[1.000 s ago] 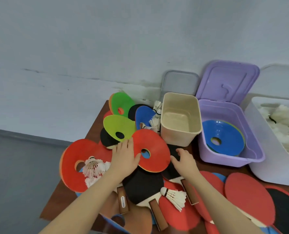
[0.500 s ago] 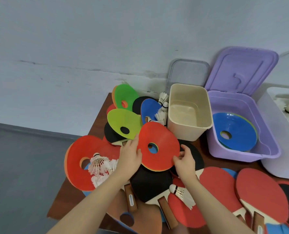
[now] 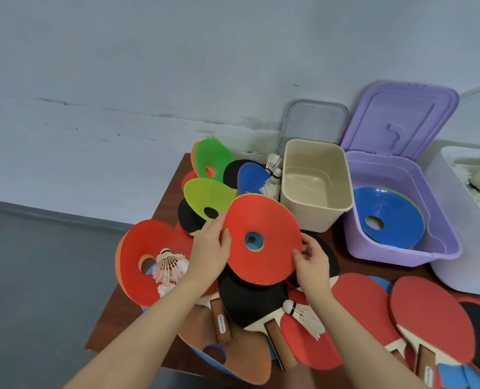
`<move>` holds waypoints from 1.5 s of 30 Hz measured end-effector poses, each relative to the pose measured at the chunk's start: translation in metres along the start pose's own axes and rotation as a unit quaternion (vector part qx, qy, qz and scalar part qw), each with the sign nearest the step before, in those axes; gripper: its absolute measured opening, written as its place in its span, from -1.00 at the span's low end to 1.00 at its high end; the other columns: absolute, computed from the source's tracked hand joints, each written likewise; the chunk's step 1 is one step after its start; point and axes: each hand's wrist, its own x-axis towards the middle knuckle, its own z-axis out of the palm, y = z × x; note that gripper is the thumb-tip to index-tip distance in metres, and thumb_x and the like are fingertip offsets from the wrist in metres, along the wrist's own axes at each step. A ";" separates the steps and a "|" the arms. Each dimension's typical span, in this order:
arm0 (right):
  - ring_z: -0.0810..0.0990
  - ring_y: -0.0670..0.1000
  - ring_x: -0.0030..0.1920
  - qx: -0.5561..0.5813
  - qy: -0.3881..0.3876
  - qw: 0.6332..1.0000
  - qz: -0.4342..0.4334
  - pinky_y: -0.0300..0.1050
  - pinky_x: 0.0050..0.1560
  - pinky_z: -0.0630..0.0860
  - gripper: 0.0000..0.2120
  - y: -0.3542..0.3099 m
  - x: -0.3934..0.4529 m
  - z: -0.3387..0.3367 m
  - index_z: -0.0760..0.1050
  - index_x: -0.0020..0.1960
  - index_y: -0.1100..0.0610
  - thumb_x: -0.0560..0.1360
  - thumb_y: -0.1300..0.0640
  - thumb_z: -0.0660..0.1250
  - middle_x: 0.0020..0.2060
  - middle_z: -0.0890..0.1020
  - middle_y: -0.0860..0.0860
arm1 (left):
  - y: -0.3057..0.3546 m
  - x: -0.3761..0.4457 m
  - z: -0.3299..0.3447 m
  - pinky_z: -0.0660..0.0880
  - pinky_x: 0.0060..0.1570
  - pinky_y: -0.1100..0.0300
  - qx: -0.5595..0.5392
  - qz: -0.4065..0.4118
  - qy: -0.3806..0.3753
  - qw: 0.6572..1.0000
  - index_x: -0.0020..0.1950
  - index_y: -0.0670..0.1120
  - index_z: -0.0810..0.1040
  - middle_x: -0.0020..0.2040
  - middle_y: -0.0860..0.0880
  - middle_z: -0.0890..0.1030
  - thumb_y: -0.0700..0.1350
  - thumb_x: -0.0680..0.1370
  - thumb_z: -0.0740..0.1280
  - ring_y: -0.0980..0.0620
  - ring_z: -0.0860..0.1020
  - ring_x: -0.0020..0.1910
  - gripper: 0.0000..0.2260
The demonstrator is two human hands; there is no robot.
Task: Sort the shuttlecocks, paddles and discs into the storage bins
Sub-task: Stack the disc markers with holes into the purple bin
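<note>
Far-left pile: a large flat red plastic disc with a round centre hole (image 3: 146, 259) lies at the left edge of the brown wooden table (image 3: 171, 192), with a cluster of white feather shuttlecocks (image 3: 170, 266) resting on it.
Left hand (image 3: 210, 254): fingers and thumb curled on the left rim of the held disc, thumb on its upper face.
Held disc: a round flat red plastic disc with a small centre hole (image 3: 264, 240) is tilted up above the heap, gripped on both sides (thin yellow, green and blue edges show at its hole and rim, so more discs seem stacked beneath it).
Behind it: a lime-green plastic disc (image 3: 208, 197), a darker green disc (image 3: 213, 160) and a blue disc (image 3: 251, 178) overlap near the wall.
Right hand (image 3: 313, 262): fingertips pinch the disc's lower right rim.
Below the hands: a black-faced table-tennis paddle with a wooden handle (image 3: 250, 301) and a single white shuttlecock (image 3: 303, 314) lie on red paddles.
Bins: an open beige plastic tub (image 3: 314, 209); beside it a lilac plastic bin with its lid raised (image 3: 401, 256), holding a blue disc; then a clear white bin (image 3: 458, 228) with feathers inside.
</note>
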 end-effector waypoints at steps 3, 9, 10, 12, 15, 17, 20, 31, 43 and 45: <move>0.50 -0.01 -0.29 0.031 0.024 0.999 -0.004 -0.10 -0.21 0.46 -0.66 -0.008 0.006 0.005 0.49 0.17 0.01 0.47 0.32 0.24 -0.24 0.58 0.13 | -0.002 0.019 -0.006 0.37 0.16 0.02 0.053 -0.006 0.015 0.998 0.40 -0.06 0.38 0.11 -0.07 0.51 -0.06 0.63 0.11 -0.02 0.46 0.11 -0.65; 0.47 -0.05 -0.36 0.015 0.030 0.999 -0.016 -0.21 -0.33 0.42 -0.61 -0.012 0.021 0.005 0.49 0.19 -0.06 0.49 0.32 0.20 -0.30 0.57 0.03 | -0.027 0.049 -0.015 0.28 0.22 -0.07 0.207 -0.148 0.003 0.967 0.46 -0.16 0.23 0.34 -0.25 0.35 0.02 0.62 0.12 -0.23 0.32 0.28 -0.54; 0.50 -0.10 -0.35 0.009 0.027 0.999 -0.020 -0.28 -0.32 0.44 -0.59 -0.011 0.023 0.004 0.49 0.20 -0.07 0.49 0.34 0.18 -0.28 0.59 -0.02 | -0.032 0.050 -0.015 0.27 0.24 -0.09 0.216 -0.172 0.009 0.961 0.47 -0.19 0.19 0.36 -0.27 0.31 0.03 0.61 0.14 -0.25 0.30 0.30 -0.51; 0.56 -0.23 -0.27 0.007 0.028 0.999 -0.026 -0.42 -0.27 0.45 -0.57 -0.009 0.026 0.004 0.49 0.21 -0.08 0.51 0.36 0.16 -0.18 0.63 -0.13 | -0.039 0.054 -0.015 0.24 0.28 -0.10 0.216 -0.216 0.043 0.951 0.48 -0.22 0.14 0.40 -0.31 0.22 0.02 0.59 0.19 -0.29 0.25 0.33 -0.45; 0.58 -0.27 -0.17 0.000 0.016 1.000 -0.018 -0.41 -0.21 0.46 -0.57 -0.008 0.029 0.004 0.49 0.24 -0.06 0.52 0.34 0.16 -0.11 0.63 -0.17 | -0.044 0.064 -0.014 0.30 0.23 -0.11 0.165 -0.286 0.045 0.943 0.50 -0.26 0.04 0.38 -0.33 0.23 -0.01 0.59 0.22 -0.31 0.30 0.30 -0.39; 0.59 -0.22 -0.15 -0.001 0.003 1.000 -0.013 -0.35 -0.17 0.47 -0.58 -0.008 0.032 0.005 0.49 0.26 -0.06 0.52 0.33 0.17 -0.12 0.64 -0.18 | -0.051 0.069 -0.012 0.41 0.10 -0.11 0.114 -0.298 0.027 0.947 0.47 -0.27 0.09 0.29 -0.32 0.35 -0.11 0.59 0.22 -0.30 0.41 0.22 -0.47; 0.61 -0.12 -0.04 0.006 0.000 1.000 -0.012 -0.19 -0.03 0.53 -0.59 -0.007 0.035 0.007 0.50 0.25 -0.05 0.53 0.33 0.18 -0.06 0.65 -0.13 | -0.059 0.069 -0.012 0.44 -0.07 -0.07 0.083 -0.260 0.057 0.960 0.26 -0.25 0.35 0.06 -0.29 0.48 -0.32 0.53 0.17 -0.29 0.48 0.06 -0.70; 0.58 -0.12 -0.11 0.048 0.017 0.998 -0.022 -0.44 -0.22 0.49 -0.66 -0.014 0.016 -0.001 0.52 0.23 0.10 0.54 0.35 0.18 -0.07 0.64 0.03 | -0.038 0.024 -0.050 0.36 0.25 0.12 0.019 -0.101 0.154 0.983 0.41 -0.05 0.36 0.28 -0.01 0.49 -0.14 0.63 0.11 0.04 0.41 0.27 -0.66; 0.57 -0.13 -0.16 0.002 0.051 0.999 -0.017 -0.34 -0.25 0.45 -0.69 -0.003 -0.014 -0.023 0.51 0.16 -0.01 0.54 0.31 0.19 -0.13 0.62 -0.02 | 0.007 -0.008 -0.003 0.21 -0.06 0.51 -0.006 -0.049 -0.003 0.999 0.35 -0.10 0.45 0.05 0.03 0.52 -0.17 0.62 0.18 0.19 0.41 0.04 -0.70; 0.57 -0.08 -0.18 -0.042 0.048 0.998 -0.006 -0.28 -0.25 0.45 -0.70 0.011 -0.017 -0.031 0.52 0.17 0.05 0.53 0.31 0.20 -0.17 0.62 -0.02 | 0.003 -0.010 0.012 0.24 -0.06 0.46 0.010 -0.040 -0.044 0.998 0.30 -0.08 0.49 0.02 0.04 0.51 -0.18 0.62 0.17 0.11 0.46 0.06 -0.73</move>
